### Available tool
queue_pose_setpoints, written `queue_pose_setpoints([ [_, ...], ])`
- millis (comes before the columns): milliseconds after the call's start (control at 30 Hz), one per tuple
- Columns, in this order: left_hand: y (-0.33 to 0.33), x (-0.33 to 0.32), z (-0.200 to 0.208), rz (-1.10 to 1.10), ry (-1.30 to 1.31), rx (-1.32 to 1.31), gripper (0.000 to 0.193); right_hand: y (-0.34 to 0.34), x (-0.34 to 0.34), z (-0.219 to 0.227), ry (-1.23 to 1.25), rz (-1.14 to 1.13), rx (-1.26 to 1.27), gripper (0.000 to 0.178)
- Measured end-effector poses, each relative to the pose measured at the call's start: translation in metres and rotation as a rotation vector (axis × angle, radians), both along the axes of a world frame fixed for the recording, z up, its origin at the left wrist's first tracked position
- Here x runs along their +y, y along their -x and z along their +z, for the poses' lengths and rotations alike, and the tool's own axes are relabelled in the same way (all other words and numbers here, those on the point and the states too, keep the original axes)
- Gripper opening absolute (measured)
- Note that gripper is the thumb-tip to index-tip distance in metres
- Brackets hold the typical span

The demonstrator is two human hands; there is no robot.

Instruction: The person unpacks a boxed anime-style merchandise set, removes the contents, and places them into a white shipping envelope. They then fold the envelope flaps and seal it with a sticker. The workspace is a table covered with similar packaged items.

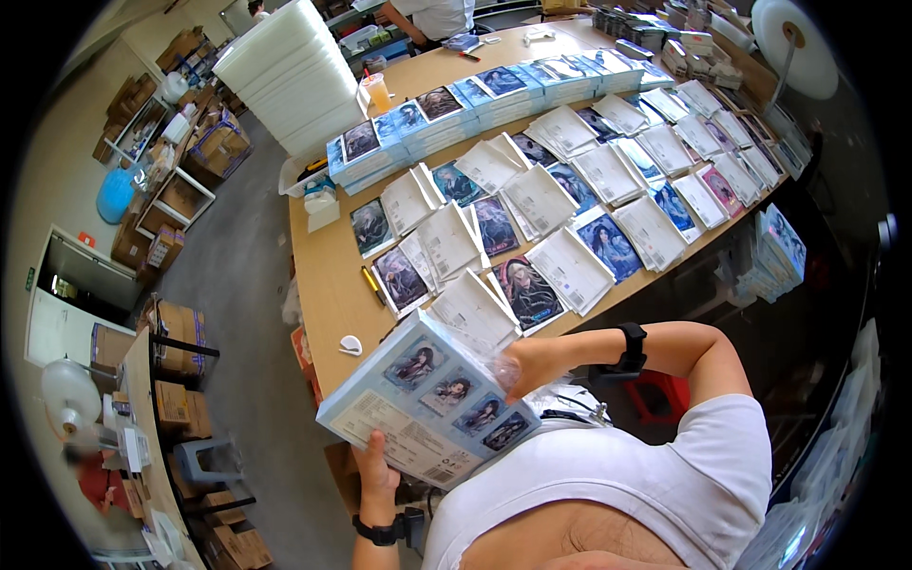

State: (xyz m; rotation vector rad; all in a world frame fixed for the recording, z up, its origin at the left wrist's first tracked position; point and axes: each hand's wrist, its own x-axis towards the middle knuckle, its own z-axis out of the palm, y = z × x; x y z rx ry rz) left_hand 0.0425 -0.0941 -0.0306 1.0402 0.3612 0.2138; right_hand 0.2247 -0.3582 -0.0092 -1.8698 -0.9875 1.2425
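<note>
A light blue flat box (418,399) with several character pictures and a pale label panel is tilted up in front of me. My left hand (377,464) grips its lower left edge, thumb on the printed face. At the box's upper right edge, my right hand (528,367) is curled, with crumpled clear plastic film (489,356) bunched at its fingers. The box partly hides those fingertips. Just beyond lie several stacks of white cards (475,309) and dark picture cards (527,293) in rows on the table.
Light blue boxes (408,133) line up in a long row across the wooden table (328,256). A tall stack of white foam sheets (285,81) and a drink cup (377,91) stand at the far left. A yellow cutter (372,285) lies by the left edge. Another person (432,17) is at the far side.
</note>
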Motion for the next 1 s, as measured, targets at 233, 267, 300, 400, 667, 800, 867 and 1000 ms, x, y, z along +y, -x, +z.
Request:
queue_pose_setpoints([
  [233,0.004,0.000,0.003,0.021,-0.033,0.003,0.072,0.003,-0.007,-0.009,-0.098,0.045,0.086,0.041],
  [267,0.007,0.000,0.002,0.025,-0.029,0.011,0.072,0.003,-0.007,-0.011,-0.110,0.038,0.109,0.041],
  [300,0.007,-0.002,0.002,0.035,-0.028,0.000,0.072,0.005,-0.007,-0.014,-0.123,0.023,0.132,0.042],
  [400,0.010,-0.005,0.003,0.061,-0.027,-0.025,0.071,0.013,-0.007,-0.024,-0.260,-0.033,-0.028,0.042],
  [667,0.022,-0.012,-0.001,0.121,-0.006,-0.021,0.072,0.031,-0.012,-0.006,-0.210,-0.095,-0.123,0.038],
  [800,0.027,-0.014,-0.004,0.118,0.015,-0.019,0.072,0.027,-0.021,-0.019,-0.206,0.014,-0.048,0.024],
  [867,0.031,-0.017,-0.008,0.116,0.035,-0.014,0.072,0.028,-0.025,-0.022,-0.213,0.002,-0.048,0.021],
  [1000,0.040,-0.023,-0.011,0.159,0.059,-0.013,0.072,0.036,-0.024,-0.034,-0.381,-0.099,-0.253,0.018],
])
